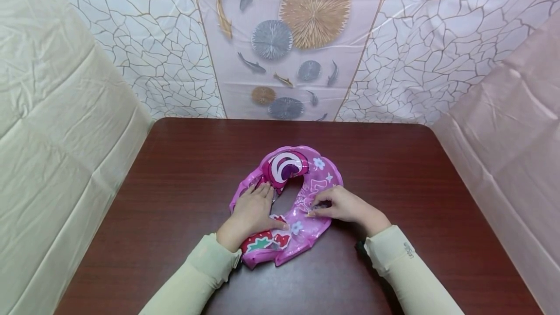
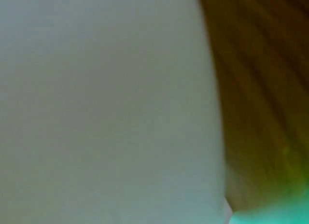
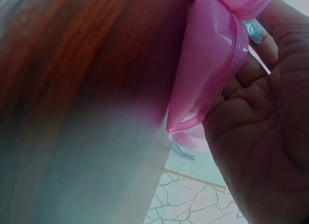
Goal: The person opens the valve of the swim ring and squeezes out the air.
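A pink inflatable swim ring [image 1: 321, 237] lies partly limp and wrinkled on the table, printed with a cartoon face, strawberries and white flowers. My left hand [image 1: 253, 210] rests flat on its left side, fingers straight and thumb spread toward the strawberry print. On the ring's right side, my right hand [image 1: 339, 204] pinches a small clear valve [image 3: 253, 32] with thumb and fingertips. The right wrist view shows the ring's pink edge [image 3: 207, 60] beside my curled fingers. A pale, blurred surface covers most of the left wrist view, and the left hand's work is hidden there.
The dark red-brown wooden table [image 1: 175, 174] spreads around the ring. A patterned cloth backdrop [image 1: 170, 38] with fish and round leaf prints hangs behind it. Cream cloth walls [image 1: 52, 125] flank the table on both sides.
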### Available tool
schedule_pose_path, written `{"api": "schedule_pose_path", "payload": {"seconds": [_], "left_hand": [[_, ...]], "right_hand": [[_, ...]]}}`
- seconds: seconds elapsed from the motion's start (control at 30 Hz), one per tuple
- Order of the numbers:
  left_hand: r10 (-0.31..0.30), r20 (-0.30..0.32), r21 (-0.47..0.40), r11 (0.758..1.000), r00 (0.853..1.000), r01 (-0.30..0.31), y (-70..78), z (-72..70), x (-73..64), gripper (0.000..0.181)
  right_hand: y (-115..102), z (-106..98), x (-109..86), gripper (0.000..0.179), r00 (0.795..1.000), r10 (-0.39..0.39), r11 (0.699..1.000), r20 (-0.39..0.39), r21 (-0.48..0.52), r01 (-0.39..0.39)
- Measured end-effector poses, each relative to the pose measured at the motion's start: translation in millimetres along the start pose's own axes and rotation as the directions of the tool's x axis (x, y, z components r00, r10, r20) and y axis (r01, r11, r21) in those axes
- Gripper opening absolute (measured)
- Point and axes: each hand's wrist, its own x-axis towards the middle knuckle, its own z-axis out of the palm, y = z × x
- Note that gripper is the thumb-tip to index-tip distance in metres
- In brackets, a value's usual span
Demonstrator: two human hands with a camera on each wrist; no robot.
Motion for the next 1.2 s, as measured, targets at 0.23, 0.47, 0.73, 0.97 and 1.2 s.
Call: {"api": "schedule_pose_path", "payload": {"seconds": [0.23,0.47,0.73,0.97,1.2], "left_hand": [[-0.007,0.012,-0.009,1.000,1.000,0.007,-0.5,0.4,0.0,0.114],[-0.001,0.016,-0.020,1.000,1.000,0.002,-1.4,0.8,0.6,0.114],[-0.005,0.020,-0.027,1.000,1.000,0.006,-1.9,1.5,1.8,0.114],[-0.001,0.025,-0.016,1.000,1.000,0.001,-1.8,1.2,1.4,0.114],[-0.001,0.024,-0.043,0.999,1.000,0.002,-2.0,0.6,1.5,0.113]], "right_hand": [[-0.3,0.4,0.5,0.015,1.000,0.003,1.000,-0.001,-0.001,-0.003],[-1.7,0.9,-0.3,0.013,1.000,0.014,1.000,-0.004,0.014,-0.014],[0.0,1.9,1.9,0.012,1.000,0.020,1.000,-0.010,0.005,-0.020],[1.6,2.3,1.3,0.014,0.999,0.049,0.999,0.010,0.022,-0.049],[0.4,1.0,1.7,0.017,0.999,0.048,0.999,0.003,0.021,-0.048]]}}
